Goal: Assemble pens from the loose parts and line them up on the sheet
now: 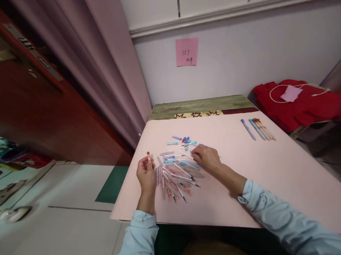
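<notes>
My left hand [146, 175] is closed around a brown-and-orange pen part [148, 156], which stands upright between thumb and fingers at the left of the pile. My right hand [206, 156] reaches over the pile's right side, fingertips pinched together beside a white pen refill [186, 155]. Whether that refill is in its grip is hidden. Below and between the hands lie several clear pen barrels and white refills with dark tips [177, 177]. Short blue pen parts [170, 161] rest among them, and small dark-blue pen toppers [186, 139] are heaped just behind.
Several whole pens, blue ones [256, 129] and brown-topped ones [264, 129], lie in a row at the pink-covered table's [235, 200] far right. Beyond its right edge is red cloth [308, 107] with a white cord. A curtain [105, 50] and brown door [56, 111] stand left.
</notes>
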The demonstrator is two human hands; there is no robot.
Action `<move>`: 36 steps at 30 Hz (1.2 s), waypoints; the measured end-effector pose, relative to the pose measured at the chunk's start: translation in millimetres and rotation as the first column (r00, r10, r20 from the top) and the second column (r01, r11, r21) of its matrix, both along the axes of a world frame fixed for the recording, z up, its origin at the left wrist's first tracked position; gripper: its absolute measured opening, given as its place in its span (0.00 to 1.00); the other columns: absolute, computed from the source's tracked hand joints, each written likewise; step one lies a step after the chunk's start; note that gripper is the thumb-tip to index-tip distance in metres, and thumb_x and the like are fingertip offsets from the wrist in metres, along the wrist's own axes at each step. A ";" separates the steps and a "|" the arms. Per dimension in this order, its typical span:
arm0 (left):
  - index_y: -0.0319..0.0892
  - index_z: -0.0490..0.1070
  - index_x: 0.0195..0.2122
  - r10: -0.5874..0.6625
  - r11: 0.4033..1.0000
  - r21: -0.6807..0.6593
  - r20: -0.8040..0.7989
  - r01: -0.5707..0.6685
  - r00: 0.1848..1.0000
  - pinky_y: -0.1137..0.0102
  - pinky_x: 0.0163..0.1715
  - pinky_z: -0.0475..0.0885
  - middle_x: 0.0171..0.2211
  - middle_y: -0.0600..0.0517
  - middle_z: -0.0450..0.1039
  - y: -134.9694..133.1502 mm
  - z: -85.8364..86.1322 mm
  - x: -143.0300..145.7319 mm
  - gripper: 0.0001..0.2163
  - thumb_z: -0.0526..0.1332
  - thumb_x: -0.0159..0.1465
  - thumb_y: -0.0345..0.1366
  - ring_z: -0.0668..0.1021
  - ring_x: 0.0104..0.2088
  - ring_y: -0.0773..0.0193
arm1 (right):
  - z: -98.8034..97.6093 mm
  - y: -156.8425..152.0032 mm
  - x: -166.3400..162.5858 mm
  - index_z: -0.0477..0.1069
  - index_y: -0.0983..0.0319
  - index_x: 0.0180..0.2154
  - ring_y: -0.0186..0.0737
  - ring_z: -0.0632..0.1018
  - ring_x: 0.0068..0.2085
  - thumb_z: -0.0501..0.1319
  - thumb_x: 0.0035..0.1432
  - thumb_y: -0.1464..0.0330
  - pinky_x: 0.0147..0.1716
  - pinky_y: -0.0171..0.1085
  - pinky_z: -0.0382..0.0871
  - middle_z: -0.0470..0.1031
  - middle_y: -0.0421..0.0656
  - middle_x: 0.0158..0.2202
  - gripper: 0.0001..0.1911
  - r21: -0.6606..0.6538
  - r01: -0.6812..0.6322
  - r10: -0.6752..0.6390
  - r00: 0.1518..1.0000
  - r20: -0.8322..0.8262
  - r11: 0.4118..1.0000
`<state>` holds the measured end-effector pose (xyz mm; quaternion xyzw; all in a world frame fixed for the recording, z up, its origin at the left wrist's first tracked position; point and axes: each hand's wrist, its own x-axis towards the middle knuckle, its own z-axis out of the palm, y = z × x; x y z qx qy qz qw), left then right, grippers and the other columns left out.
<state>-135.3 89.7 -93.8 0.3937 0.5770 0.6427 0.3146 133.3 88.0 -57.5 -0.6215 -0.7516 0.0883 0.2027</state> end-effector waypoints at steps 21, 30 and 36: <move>0.42 0.71 0.40 -0.008 1.000 -0.021 -0.052 0.007 0.999 0.73 0.28 0.68 0.31 0.54 0.72 -0.7 0.0 0.7 0.14 0.65 0.57 0.44 0.72 0.27 0.69 | 12.3 21.6 -2.4 0.78 0.53 0.44 0.39 0.78 0.43 0.53 0.65 0.65 0.37 0.34 0.64 0.77 0.42 0.45 0.15 -0.131 -0.131 0.157 0.964 0.214 0.983; 0.42 0.70 0.41 0.014 0.999 -0.032 -0.051 -0.016 0.999 0.73 0.29 0.68 0.31 0.53 0.72 -1.3 -0.4 0.9 0.13 0.64 0.58 0.42 0.72 0.27 0.68 | 23.0 41.3 0.2 0.79 0.52 0.42 0.38 0.77 0.41 0.56 0.64 0.64 0.38 0.33 0.64 0.79 0.39 0.41 0.12 -0.055 -0.086 0.088 0.996 0.028 0.995; 0.41 0.71 0.41 0.011 0.999 -0.029 -0.055 -0.013 0.998 0.73 0.29 0.69 0.32 0.53 0.72 -1.5 -0.4 0.9 0.13 0.65 0.58 0.42 0.73 0.28 0.68 | 24.3 40.2 -26.6 0.80 0.54 0.39 0.39 0.77 0.46 0.57 0.61 0.70 0.40 0.33 0.65 0.78 0.39 0.45 0.12 -0.081 -0.213 0.215 0.976 0.017 0.974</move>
